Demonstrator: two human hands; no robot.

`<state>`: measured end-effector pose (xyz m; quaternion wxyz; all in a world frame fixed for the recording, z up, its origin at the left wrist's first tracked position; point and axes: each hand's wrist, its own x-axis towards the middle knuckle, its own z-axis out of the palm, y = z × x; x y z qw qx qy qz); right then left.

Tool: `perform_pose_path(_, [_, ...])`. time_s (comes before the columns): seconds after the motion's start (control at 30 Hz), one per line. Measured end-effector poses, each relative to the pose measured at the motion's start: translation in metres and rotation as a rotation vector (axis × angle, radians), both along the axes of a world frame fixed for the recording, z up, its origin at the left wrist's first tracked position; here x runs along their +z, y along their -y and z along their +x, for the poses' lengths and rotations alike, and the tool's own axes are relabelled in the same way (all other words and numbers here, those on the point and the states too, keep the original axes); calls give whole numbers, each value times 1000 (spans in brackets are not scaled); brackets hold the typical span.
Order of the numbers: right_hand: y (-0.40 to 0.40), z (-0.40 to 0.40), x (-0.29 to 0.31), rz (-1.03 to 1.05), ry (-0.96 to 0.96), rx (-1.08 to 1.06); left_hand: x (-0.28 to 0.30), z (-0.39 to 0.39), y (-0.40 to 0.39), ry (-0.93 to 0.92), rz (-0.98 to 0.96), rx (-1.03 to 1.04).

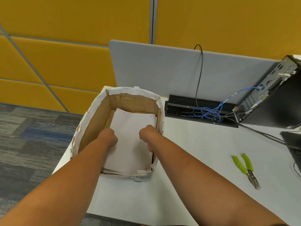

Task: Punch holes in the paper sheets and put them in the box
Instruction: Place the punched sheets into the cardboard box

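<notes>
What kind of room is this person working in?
Most likely an office workstation: a white desk with a grey divider screen, a desktop computer with cables, and yellow padded wall panels.

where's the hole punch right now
In the head view the green-handled hole punch lies on the white table at the right, untouched, beyond the right hand and well clear of the box, in front of the computer tower.

Fingers of left hand (108, 138) & right hand (147, 137) hidden, curled under; grip on paper (130, 136) unclear. PC (270, 88) cut off at right edge.
</notes>
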<state>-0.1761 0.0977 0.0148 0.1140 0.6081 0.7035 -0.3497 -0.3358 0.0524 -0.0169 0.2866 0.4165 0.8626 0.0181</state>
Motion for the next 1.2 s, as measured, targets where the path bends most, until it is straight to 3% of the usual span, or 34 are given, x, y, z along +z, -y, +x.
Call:
perform_pose_path(0.1, [3, 3, 4, 4, -14, 66, -1, 2, -2, -16, -35, -65])
perform_pose_path(0.2, [8, 6, 8, -42, -234, -180, 0, 7, -3, 19, -5, -37])
perform_pose_path(0.5, [15, 18, 23, 8, -663, -462, 22, 29, -7, 140, 203, -7])
perform_pose_path(0.77, [18, 53, 33, 259, -801, -459, 46, 71, -11, 129, 446, -32])
perform_pose_path(0.93, [18, 91, 34, 252, -904, -528, 65, 108, -12, 77, 549, -24])
perform_pose_path(1.2, [14, 172, 31, 280, -903, -584, 72, 186, -24, 172, 653, -11])
